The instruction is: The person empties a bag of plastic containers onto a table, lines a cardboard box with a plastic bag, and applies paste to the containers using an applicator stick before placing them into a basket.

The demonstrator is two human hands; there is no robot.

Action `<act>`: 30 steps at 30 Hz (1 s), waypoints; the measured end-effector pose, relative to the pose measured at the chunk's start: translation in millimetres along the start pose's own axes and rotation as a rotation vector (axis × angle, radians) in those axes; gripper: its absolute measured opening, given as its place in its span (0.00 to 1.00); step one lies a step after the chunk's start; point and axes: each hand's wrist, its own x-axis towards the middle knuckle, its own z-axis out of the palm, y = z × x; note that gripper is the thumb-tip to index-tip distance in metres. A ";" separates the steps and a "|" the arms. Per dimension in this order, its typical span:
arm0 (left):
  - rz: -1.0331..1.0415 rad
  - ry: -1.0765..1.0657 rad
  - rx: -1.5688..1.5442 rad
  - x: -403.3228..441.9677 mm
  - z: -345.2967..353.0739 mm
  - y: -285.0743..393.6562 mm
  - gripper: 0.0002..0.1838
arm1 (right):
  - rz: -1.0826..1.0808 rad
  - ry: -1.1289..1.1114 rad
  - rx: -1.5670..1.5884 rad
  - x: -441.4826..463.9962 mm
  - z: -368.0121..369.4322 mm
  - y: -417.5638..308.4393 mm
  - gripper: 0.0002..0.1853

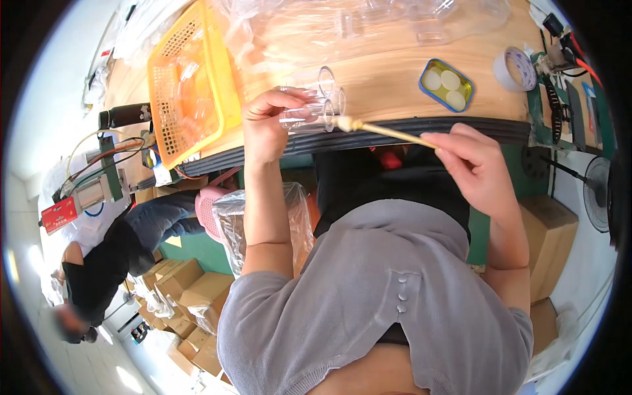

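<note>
My left hand is closed around a clear plastic tube, held sideways over the table's front edge. More clear tubes are right beside it; whether my fingers touch those too, I cannot tell. Between the thumb and fingers of my right hand is a thin wooden stick with a thick whitish tip. That tip is at the tube's open end, pointing left; whether it touches the rim is unclear. Beyond my right hand lies a small blue-rimmed tin with several pale round discs in it.
A yellow plastic basket holding clear pieces stands at the left. Clear plastic parts and bags cover the back of the table. A tape roll is at the right. Another person sits at the left, near cardboard boxes.
</note>
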 end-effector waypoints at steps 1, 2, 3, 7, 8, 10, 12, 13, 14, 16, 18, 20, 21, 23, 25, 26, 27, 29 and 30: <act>0.009 0.011 -0.003 -0.6 -1.1 0.8 0.09 | 0.013 0.009 0.017 -0.6 -0.5 0.6 0.12; 0.018 0.022 -0.006 -1.5 -2.1 1.7 0.08 | 0.006 0.051 0.006 1.1 -0.2 2.7 0.12; 0.008 0.022 -0.005 -2.7 -2.8 2.8 0.08 | 0.007 0.026 0.005 1.6 0.5 4.6 0.12; 0.016 0.012 -0.011 -5.1 -6.1 4.5 0.08 | 0.001 -0.008 0.006 4.1 2.3 10.1 0.11; 0.030 0.010 -0.016 -5.4 -6.6 4.5 0.09 | -0.022 0.028 0.015 5.6 5.9 15.1 0.11; 0.019 0.008 -0.023 -7.7 -5.0 6.3 0.08 | -0.027 0.054 0.029 5.8 7.2 16.8 0.11; 0.029 0.012 -0.019 -7.7 -5.0 8.8 0.08 | 0.001 0.034 0.038 6.0 4.5 14.0 0.11; 0.038 0.019 -0.014 -8.2 -5.3 9.9 0.08 | -0.005 0.010 0.028 6.0 3.5 11.5 0.11; 0.046 0.025 -0.009 -8.9 -5.6 11.0 0.08 | -0.009 -0.012 0.019 5.8 2.2 8.8 0.11; 0.016 0.027 -0.009 -11.4 -4.8 14.5 0.08 | -0.011 -0.039 0.037 6.4 3.3 7.2 0.11; 0.017 0.020 -0.007 -13.5 -4.5 15.9 0.08 | -0.006 -0.046 0.091 8.4 6.4 6.0 0.11; 0.054 0.011 -0.002 -15.2 -6.5 16.5 0.08 | -0.022 0.000 0.065 9.3 13.6 13.0 0.11; 0.069 0.034 0.024 -16.7 -6.9 18.9 0.07 | -0.035 0.023 0.053 10.7 15.8 15.1 0.11; 0.107 0.085 0.083 -21.2 -7.8 29.3 0.07 | 0.042 -0.064 0.065 9.0 14.3 11.1 0.10; 0.118 0.211 0.251 -26.4 -18.5 50.8 0.08 | 0.035 -0.061 0.132 10.2 14.7 10.3 0.10; 0.158 0.341 0.459 -26.0 -26.5 59.9 0.09 | 0.037 -0.019 0.185 11.6 13.2 7.2 0.10; 0.203 0.472 0.667 -25.4 -36.6 68.5 0.09 | 0.026 -0.005 0.176 11.6 11.1 7.0 0.10; 0.252 0.615 1.000 -24.6 -78.2 83.5 0.09 | -0.004 0.027 0.163 7.9 6.4 14.5 0.10; 0.190 0.662 1.169 -27.8 -103.8 89.7 0.09 | -0.011 0.040 0.179 5.1 4.4 18.0 0.10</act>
